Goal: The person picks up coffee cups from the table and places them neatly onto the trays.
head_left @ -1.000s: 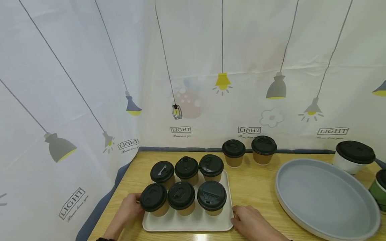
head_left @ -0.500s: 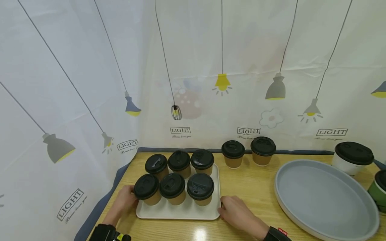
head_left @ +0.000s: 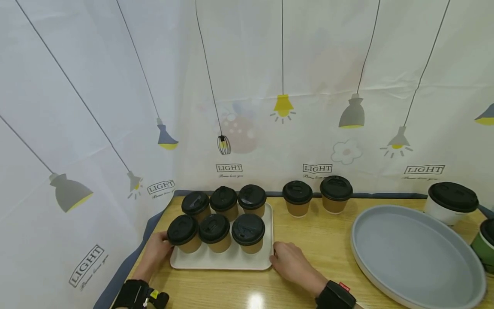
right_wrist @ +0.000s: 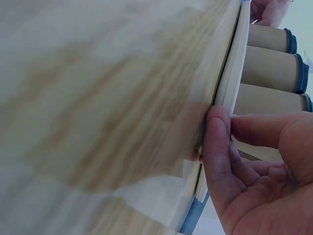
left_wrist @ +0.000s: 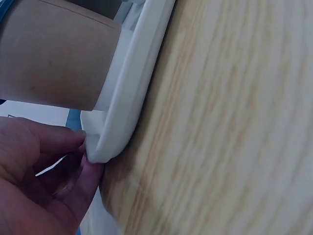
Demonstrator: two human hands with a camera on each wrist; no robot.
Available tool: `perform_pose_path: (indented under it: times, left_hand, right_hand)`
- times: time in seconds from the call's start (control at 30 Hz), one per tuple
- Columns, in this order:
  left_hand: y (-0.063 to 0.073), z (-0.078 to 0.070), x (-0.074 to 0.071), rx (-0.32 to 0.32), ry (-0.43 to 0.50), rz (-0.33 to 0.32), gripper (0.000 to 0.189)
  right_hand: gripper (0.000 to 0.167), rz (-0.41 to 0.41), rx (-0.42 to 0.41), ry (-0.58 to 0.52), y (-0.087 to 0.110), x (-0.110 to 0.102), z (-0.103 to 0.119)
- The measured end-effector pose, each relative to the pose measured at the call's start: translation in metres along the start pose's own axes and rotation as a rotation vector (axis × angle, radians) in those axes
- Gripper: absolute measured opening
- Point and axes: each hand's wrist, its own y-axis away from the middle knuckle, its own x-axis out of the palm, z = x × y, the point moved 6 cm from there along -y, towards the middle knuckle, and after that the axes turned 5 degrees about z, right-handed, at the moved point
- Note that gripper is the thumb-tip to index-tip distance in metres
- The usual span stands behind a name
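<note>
A cream rectangular tray [head_left: 221,262] carries several brown paper coffee cups [head_left: 252,247] with black lids, standing in two rows. At the tray's left side, my left hand [head_left: 157,250] pinches the rim; in the left wrist view the thumb and fingers [left_wrist: 63,142] meet at its corner, just beside a cup [left_wrist: 54,58]. My right hand [head_left: 291,262] grips the opposite rim near the front right corner, and the right wrist view shows fingers and thumb [right_wrist: 217,134] on either side of the edge. Whether the tray touches the table all along, I cannot tell.
Two more lidded brown cups [head_left: 297,208] [head_left: 335,204] stand behind to the right. A large round grey tray [head_left: 417,253] lies on the wooden table [head_left: 316,240] at right, with a white cup [head_left: 441,211] and a green cup [head_left: 484,245] beyond. A printed curtain [head_left: 247,86] encloses the table's back and left.
Both hands have moved the cream tray with its cups away from me and slightly left, toward the back left of the table. The round tray and the other cups stay put.
</note>
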Motion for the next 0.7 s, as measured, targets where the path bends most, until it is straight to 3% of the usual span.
perform_pose_path:
  times: [0.13, 0.37, 0.7]
  left_hand:
    - [-0.002, 0.006, -0.003, -0.025, 0.006, -0.028, 0.028]
    - [-0.008, 0.009, -0.004, 0.000, 0.064, -0.051, 0.032]
    - [-0.019, 0.007, -0.002, -0.027, 0.157, -0.014, 0.039]
  right_hand:
    - [0.017, 0.013, 0.007, -0.018, -0.007, 0.003, 0.003]
    - [0.012, -0.001, 0.003, -0.020, -0.019, 0.003, 0.009]
    - [0.014, -0.015, 0.008, -0.037, -0.030, 0.007, 0.011]
